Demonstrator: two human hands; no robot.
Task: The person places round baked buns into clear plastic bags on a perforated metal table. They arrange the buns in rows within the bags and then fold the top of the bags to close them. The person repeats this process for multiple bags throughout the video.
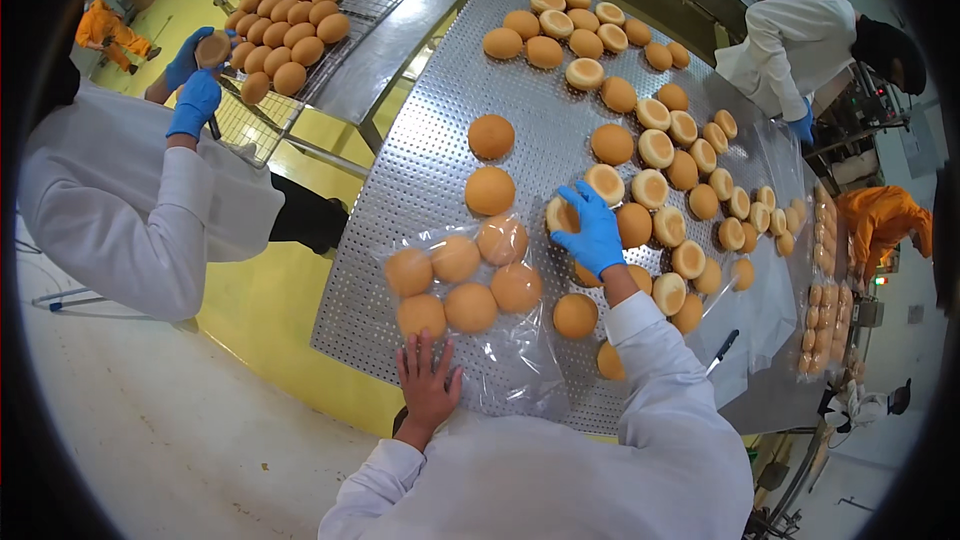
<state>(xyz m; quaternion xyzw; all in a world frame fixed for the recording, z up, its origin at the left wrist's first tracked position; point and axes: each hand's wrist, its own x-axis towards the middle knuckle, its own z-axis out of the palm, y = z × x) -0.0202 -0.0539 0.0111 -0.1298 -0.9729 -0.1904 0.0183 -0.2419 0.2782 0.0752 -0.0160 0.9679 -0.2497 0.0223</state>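
A clear plastic bag (500,370) lies on a perforated metal table (400,175), with several round brown buns (470,307) inside it in two rows. My bare left hand (430,387) rests at the bag's near left edge, fingers spread, just below the lowest bun. My right hand (592,232), in a blue glove, reaches over the table and curls its thumb and fingers round a pale-sided bun (560,215), partly hidden under it. Two loose buns (490,190) lie in line above the bag. Many more buns (655,148), some pale side up, spread to the right.
A knife (722,350) lies at the right on plastic sheeting (765,330). Packed bags of buns (825,315) stand beyond it. At the left, a co-worker (130,190) in blue gloves holds a bun beside a bun-covered rack (390,0). Another co-worker (790,50) leans in at the far right.
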